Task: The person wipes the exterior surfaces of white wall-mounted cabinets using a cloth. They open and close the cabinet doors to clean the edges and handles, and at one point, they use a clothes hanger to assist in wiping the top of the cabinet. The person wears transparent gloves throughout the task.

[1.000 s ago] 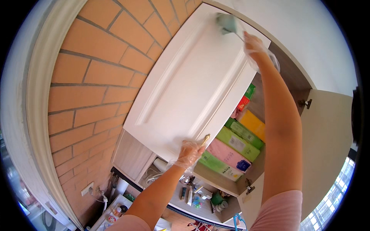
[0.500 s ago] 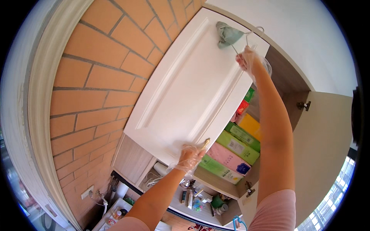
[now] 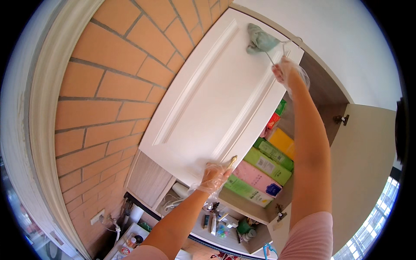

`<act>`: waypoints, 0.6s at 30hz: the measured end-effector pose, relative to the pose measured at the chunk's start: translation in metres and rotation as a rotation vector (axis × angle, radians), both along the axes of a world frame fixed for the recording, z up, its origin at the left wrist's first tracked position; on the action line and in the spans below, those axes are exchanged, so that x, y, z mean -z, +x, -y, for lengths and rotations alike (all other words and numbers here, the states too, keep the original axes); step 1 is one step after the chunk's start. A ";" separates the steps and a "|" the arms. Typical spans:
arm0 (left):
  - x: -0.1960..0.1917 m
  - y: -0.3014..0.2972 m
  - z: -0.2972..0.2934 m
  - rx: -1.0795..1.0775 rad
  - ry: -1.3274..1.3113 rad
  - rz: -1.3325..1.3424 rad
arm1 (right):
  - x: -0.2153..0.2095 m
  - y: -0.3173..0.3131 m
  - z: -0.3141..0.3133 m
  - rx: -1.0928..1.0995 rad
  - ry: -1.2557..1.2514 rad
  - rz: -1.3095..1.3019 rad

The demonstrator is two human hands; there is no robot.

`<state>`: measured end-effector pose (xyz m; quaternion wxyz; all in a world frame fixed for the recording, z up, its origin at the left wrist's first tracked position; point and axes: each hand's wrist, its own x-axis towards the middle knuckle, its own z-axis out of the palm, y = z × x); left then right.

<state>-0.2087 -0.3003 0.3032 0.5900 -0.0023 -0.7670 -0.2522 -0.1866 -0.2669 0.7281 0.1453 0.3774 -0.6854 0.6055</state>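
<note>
My right hand (image 3: 287,71), in a clear plastic glove, is closed around a bent wire clothes hanger (image 3: 270,58) near the door's upper right corner. A grey-green cloth (image 3: 261,40) is bunched over the hanger's far end and lies against the white panelled cabinet door (image 3: 203,99). Lower down, my left hand (image 3: 213,177), also gloved in clear plastic, is at the door's bottom edge with its fingers closed by the small gold handle (image 3: 234,160). How far they wrap around the handle is partly hidden.
Behind the door's right edge, soft packs (image 3: 255,177) in green, pink and yellow fill the cabinet. Another door (image 3: 368,160) stands open at right. Tubes and small items lie on a shelf (image 3: 203,234) below. A brick wall (image 3: 112,82) borders the left.
My right hand has shifted slightly right and down with the hanger, and the cloth has slid a little to the right along the door's top. My left hand has stayed in place.
</note>
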 end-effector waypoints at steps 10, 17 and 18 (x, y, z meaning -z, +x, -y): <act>0.005 -0.007 0.000 0.029 0.016 -0.031 | 0.012 -0.032 -0.097 0.172 0.007 -0.155; 0.004 -0.010 0.000 0.048 0.011 -0.119 | 0.033 0.000 -0.136 0.176 0.044 -0.221; 0.006 -0.015 0.004 0.008 -0.002 -0.096 | 0.035 0.005 -0.131 0.189 0.077 -0.222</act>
